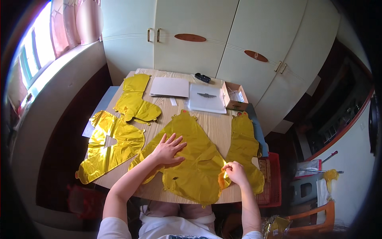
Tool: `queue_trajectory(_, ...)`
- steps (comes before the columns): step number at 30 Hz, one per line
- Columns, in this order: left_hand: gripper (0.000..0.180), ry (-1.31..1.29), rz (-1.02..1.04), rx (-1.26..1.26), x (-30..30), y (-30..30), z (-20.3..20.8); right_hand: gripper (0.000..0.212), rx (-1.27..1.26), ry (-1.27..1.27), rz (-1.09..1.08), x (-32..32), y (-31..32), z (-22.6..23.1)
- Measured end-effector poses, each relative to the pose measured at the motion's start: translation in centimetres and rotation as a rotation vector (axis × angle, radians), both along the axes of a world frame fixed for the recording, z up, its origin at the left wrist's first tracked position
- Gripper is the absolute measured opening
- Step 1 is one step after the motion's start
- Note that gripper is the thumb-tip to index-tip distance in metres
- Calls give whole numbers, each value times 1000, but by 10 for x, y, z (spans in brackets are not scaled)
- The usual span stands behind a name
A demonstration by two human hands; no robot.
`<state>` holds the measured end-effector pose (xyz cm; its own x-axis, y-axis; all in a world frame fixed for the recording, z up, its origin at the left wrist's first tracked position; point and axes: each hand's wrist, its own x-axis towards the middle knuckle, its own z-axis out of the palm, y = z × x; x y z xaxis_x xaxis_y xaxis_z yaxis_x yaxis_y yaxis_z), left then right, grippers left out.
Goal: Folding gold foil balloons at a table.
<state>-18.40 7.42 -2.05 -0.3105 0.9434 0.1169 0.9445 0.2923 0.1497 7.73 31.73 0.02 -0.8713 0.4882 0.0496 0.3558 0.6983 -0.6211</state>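
A large flat gold foil balloon (193,139), deflated and creased, lies across the middle of the wooden table (159,192). My left hand (169,151) rests flat on it with the fingers spread. At its right edge my right hand (235,173) pinches the foil's border beside an orange strip (221,179); the fingertips are partly hidden. More flat gold foil pieces lie around: a boot-like one (135,95) at the far left, a shiny one (125,139) with a gap in it at the left, and a long one (242,135) at the right.
Along the table's far side are a pale board (170,86), a clear plastic packet (207,105), a black object (203,77) and a small open box (235,104). A red basket (275,187) stands at the right, near a wooden chair (318,228). Cabinets (191,55) stand behind.
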Motion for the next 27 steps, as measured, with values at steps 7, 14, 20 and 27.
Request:
queue_trajectory(7, 79, -4, -3, -55, 8, -6, -2, 15, -76, 2, 30, 2, 7, -14)
queue_trajectory(14, 78, -2, 4, -57, 12, -8, -1, 14, -55, 10, 33, 0, 7, -20)
queue_trajectory(20, 79, -1, 15, -78, 19, -6, 0, 13, -35, 23, 21, 1, 5, -20)
queue_trajectory(27, 79, 0, 25, -59, 11, -6, -3, 13, -55, 13, 14, 0, 1, -14)
